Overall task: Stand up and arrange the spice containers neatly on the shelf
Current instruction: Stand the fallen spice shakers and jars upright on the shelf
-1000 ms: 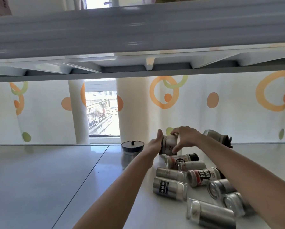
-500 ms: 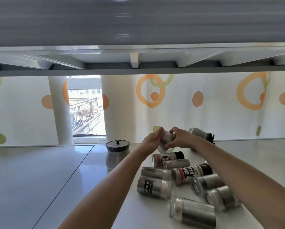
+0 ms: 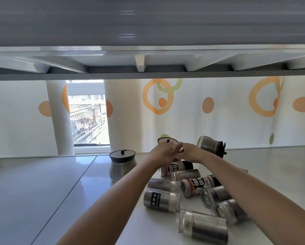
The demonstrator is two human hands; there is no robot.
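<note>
On the white shelf [image 3: 42, 191] my two hands meet around a steel spice jar [image 3: 167, 140], of which only the black knobbed lid shows above my fingers. My left hand [image 3: 163, 152] grips it from the left and my right hand [image 3: 189, 152] from the right. A matching lidded steel jar [image 3: 122, 164] stands upright to the left. Another steel jar [image 3: 210, 146] lies tipped on its side behind my right hand. Several spice bottles lie on their sides in front, among them a labelled steel one [image 3: 161, 199] and a red-labelled one [image 3: 199, 184].
The upper shelf [image 3: 148, 23] hangs low overhead. A white curtain with orange rings [image 3: 219, 112] closes off the back, with a gap showing a window [image 3: 87, 114]. A seam [image 3: 68, 191] runs across the shelf surface on the left.
The jar in my hands has been turned from lying sideways to lid-up and lifted slightly. The view has shifted right and closer, so the upright lidded jar sits further left.
</note>
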